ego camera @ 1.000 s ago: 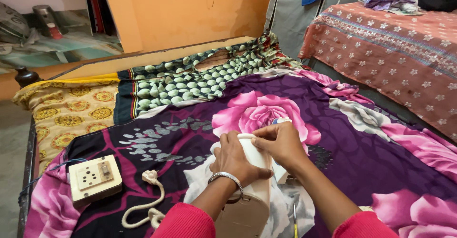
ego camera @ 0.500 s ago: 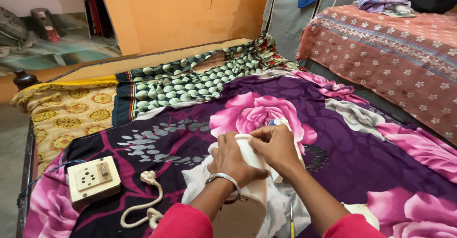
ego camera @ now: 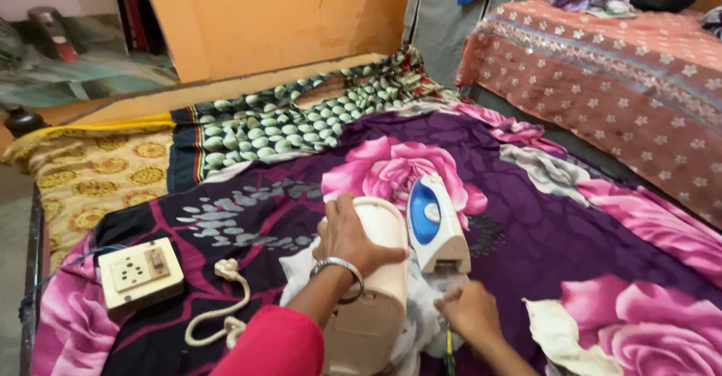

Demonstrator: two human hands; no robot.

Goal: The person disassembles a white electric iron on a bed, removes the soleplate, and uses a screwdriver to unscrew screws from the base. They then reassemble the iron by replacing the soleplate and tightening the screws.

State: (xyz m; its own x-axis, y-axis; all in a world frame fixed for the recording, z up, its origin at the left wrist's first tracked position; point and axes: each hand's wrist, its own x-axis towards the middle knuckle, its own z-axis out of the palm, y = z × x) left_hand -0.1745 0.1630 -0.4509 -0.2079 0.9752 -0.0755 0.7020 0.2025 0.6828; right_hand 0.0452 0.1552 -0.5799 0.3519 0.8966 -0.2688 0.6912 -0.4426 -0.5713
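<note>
The left hand [ego camera: 353,241] was clamped over the top of a cream plastic casing [ego camera: 372,301] that stood upright on the purple floral blanket [ego camera: 526,218], thumb stretched across its face, a metal bangle at the wrist. Just right of the casing lay a blue and white iron [ego camera: 436,225], nose pointing away from the person. Right of the casing's base, below the iron's heel, the right hand [ego camera: 470,312] was curled narrowly around a thin yellow-handled tool [ego camera: 449,342] (probably a screwdriver, though its tip was hidden). White cloth [ego camera: 301,267] bunched under the casing. To do this well, the left hand would want to keep the casing steady while the right drove the tool straight. Far left of the casing sat a cream socket box [ego camera: 141,271], a coiled white cord [ego camera: 226,301] between them.
</note>
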